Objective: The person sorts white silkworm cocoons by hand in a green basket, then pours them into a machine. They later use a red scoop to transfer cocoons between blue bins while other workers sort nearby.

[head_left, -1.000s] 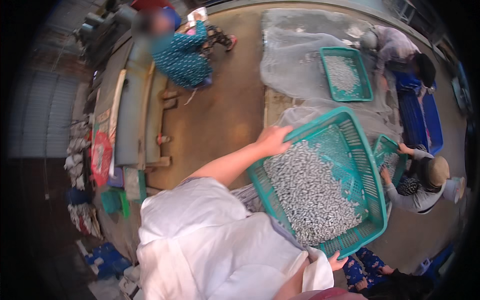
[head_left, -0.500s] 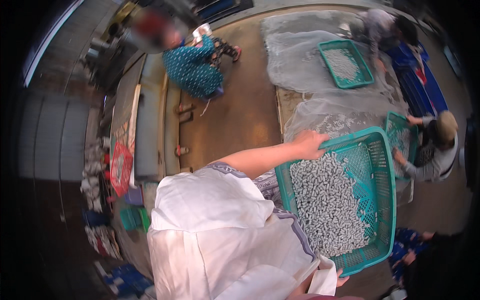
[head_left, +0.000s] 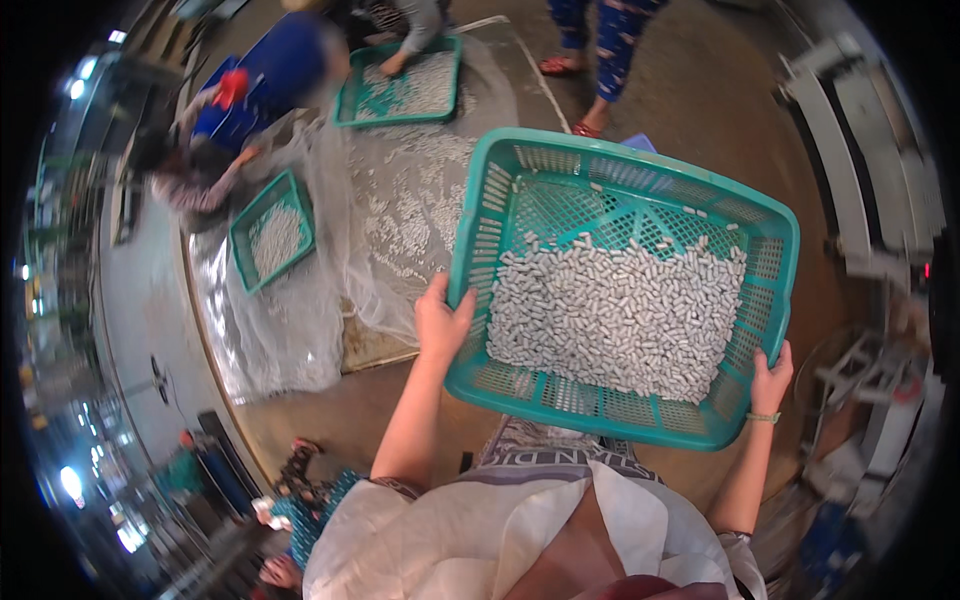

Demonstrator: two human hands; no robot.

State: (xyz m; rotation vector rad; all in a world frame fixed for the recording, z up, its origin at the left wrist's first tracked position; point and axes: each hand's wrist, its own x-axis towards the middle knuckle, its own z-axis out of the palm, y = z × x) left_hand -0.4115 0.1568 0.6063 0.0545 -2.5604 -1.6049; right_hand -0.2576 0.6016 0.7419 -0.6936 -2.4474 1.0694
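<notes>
Green basket, loaded and lifted but not set down, hides the near right corner of the desk; left hand and right hand clasp its opposite edges. Silvery pieces fill its near side; loose pieces lie ungathered on the desk.
</notes>
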